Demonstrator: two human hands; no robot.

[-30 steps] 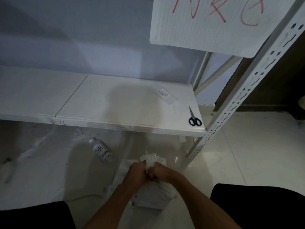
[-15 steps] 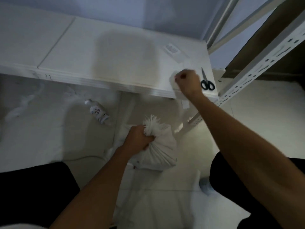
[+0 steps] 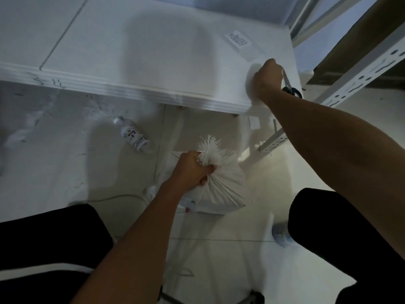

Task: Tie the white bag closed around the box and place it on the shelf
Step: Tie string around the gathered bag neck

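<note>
The white bag [image 3: 221,185] sits on the floor below the shelf's front edge, its top gathered into a frayed tuft. My left hand [image 3: 192,170] is clenched around that gathered neck. The box is hidden inside the bag and shows only as a squarish bulge. My right hand [image 3: 268,79] is up on the white shelf [image 3: 153,62] at its front right corner, fingers curled on a blurred piece of white material. Black-handled scissors [image 3: 291,88] lie just right of that hand, touching or almost touching it.
A plastic bottle [image 3: 133,137] lies on the floor left of the bag. A white cable [image 3: 114,197] runs across the tiles. The perforated metal upright [image 3: 355,80] stands at the right. A printed label [image 3: 238,40] lies on the shelf. My dark-clothed knees frame the bag.
My right hand let go of the bag's neck and rose to the shelf's right corner by the scissors. The left hand kept its grip. The view tilted down and moved closer.
</note>
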